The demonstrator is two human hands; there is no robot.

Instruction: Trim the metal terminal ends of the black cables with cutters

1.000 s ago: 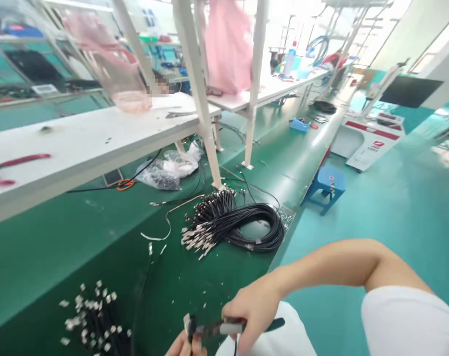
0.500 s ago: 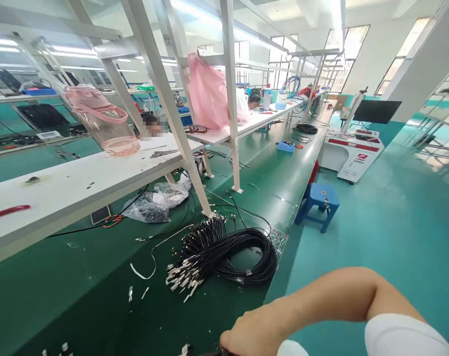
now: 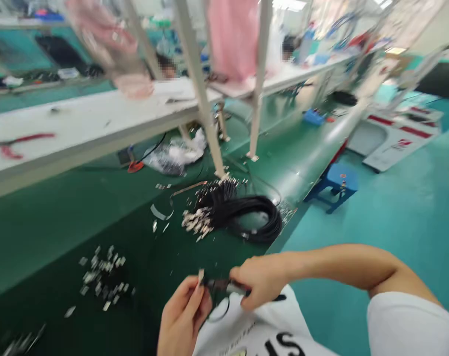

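My left hand (image 3: 182, 316) is low in the view, its fingers pinched on the end of a thin black cable (image 3: 217, 312) tipped with a small metal connector. My right hand (image 3: 259, 286) is closed round a dark hand tool (image 3: 228, 287) that meets the cable end between the two hands. Both hands hover just off the near edge of the green bench (image 3: 61, 232). The cable loops down below the hands. The picture is blurred by motion.
A coiled bundle of black cables (image 3: 243, 215) with metal ends lies on the bench beyond my hands. Loose cable ends (image 3: 104, 274) are scattered at left. White shelf posts (image 3: 202, 94), red pliers (image 3: 20, 141), plastic bags (image 3: 176, 155) and a blue stool (image 3: 337, 180) stand around.
The view has dropped back down from the room to the bench. Both hands are in view again, my left hand now raised higher on the cable end.
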